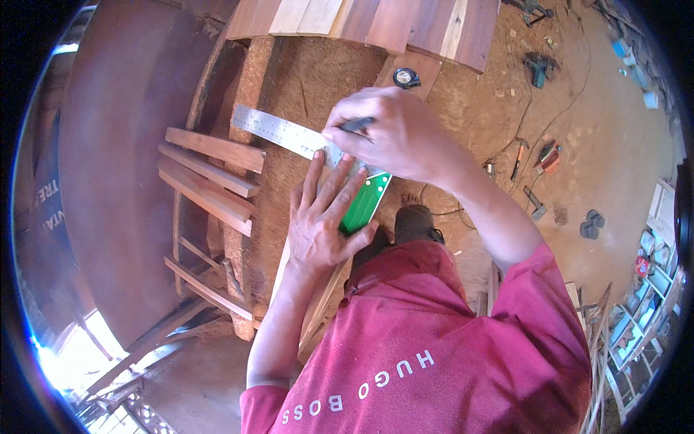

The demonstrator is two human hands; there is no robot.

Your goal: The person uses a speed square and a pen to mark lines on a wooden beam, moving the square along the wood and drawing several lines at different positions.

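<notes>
A try square with a steel blade [271, 132] and a green handle [363, 206] lies across a wooden board [316, 311]. My left hand [322, 228] rests flat over the corner of the square, its fingers spread and pressing down on the metal. Just beyond it, my right hand [387, 134] pinches a dark pen [356, 124] close to the upper edge of the blade. The pen's tip is hidden behind my fingers. Much of the board under the square is covered by my hands and arms.
A row of planks [376, 22] lies at the far side, with a tape measure [406, 77] in front. Short wood strips [206, 192] sit on a frame at left. On the dusty floor at right are a power tool [537, 70], a hammer [519, 159], cords and sandals [592, 224].
</notes>
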